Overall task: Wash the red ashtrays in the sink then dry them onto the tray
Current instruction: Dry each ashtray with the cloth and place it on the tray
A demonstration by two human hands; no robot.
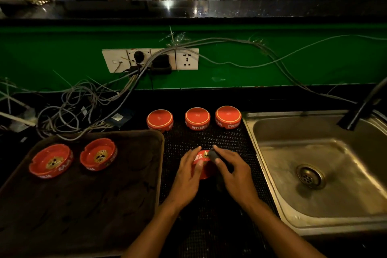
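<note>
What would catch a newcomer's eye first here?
The red ashtray between both hands at centre: the left hand holds it, the right hand grips a dark cloth. Three ashtrays sit upside down behind; two lie upright on the tray at left, with the sink at right.

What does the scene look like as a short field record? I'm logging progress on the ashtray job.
on tray: two ashtrays, upright
on mat: three ashtrays upside down in a row
in hands: one ashtray
left hand: holds it
right hand: pinches dark cloth against it
sink: no ashtrays inside
</note>
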